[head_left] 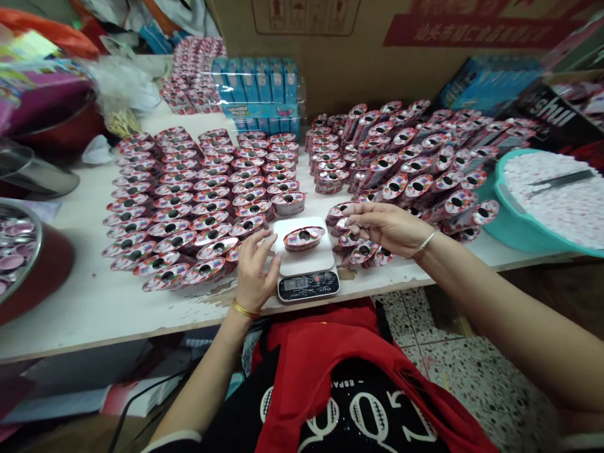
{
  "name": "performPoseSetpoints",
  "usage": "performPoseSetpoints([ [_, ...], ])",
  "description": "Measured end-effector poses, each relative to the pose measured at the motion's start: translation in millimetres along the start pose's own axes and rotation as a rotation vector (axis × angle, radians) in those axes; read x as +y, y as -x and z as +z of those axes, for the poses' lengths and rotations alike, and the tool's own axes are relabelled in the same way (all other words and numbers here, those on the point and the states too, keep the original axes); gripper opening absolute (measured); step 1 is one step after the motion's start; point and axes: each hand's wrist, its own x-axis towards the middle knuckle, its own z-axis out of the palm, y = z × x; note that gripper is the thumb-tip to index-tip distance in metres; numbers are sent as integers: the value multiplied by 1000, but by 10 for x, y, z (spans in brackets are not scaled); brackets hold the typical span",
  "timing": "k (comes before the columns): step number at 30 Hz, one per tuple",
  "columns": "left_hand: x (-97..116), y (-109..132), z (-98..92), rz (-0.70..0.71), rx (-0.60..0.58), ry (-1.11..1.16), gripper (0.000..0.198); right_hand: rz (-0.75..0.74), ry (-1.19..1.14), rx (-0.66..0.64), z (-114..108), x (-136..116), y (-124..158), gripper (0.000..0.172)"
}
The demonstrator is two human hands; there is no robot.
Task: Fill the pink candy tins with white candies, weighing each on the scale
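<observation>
A small oval container (pixel 304 238) with a red patterned top and a dark hole stands on the white digital scale (pixel 307 287), whose display is lit. My left hand (pixel 257 270) is at the scale's left edge, thumb and fingers apart, beside the nearest containers of the left-hand rows (pixel 205 269). Right of the scale, my right hand (pixel 384 226) has its thumb and fingertips pinched together above several similar containers (pixel 362 253). Whatever is between those fingertips, if anything, is too small to make out.
At the right is a teal basin (pixel 512 220) full of small pale pieces, with dark tongs (pixel 564 180) on top. More containers (pixel 406 151) lean behind my right hand. Blue packs (pixel 257 94) stand before a large carton (pixel 358 69). A red bowl (pixel 51 264) holds small pink-and-silver pieces.
</observation>
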Motion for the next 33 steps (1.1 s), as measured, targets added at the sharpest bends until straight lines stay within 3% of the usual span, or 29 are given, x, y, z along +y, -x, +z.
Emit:
performPoseSetpoints([
  [4, -21, 15, -19, -7, 30, -5, 35, 53, -36, 21, -124, 111, 141, 16],
  [10, 25, -28, -38, 56, 41, -35, 35, 45, -58, -70, -70, 180, 187, 12],
  [16, 218, -282, 125, 345, -165, -153, 42, 68, -46, -130, 12, 215, 89, 13],
  [19, 262, -390, 188, 411, -258, -216, 36, 57, 6, -140, 76, 204, 49, 14],
  [23, 186, -391, 161, 356, -193, -220, 30, 54, 124, -132, 261, 139, 5, 12],
  [28, 65, -272, 61, 230, -45, -184, 28, 23, 249, -223, 544, 82, -152, 16],
  [33, 7, -189, -7, 162, -16, -156, 28, -21, 253, -299, 665, 108, -307, 29],
])
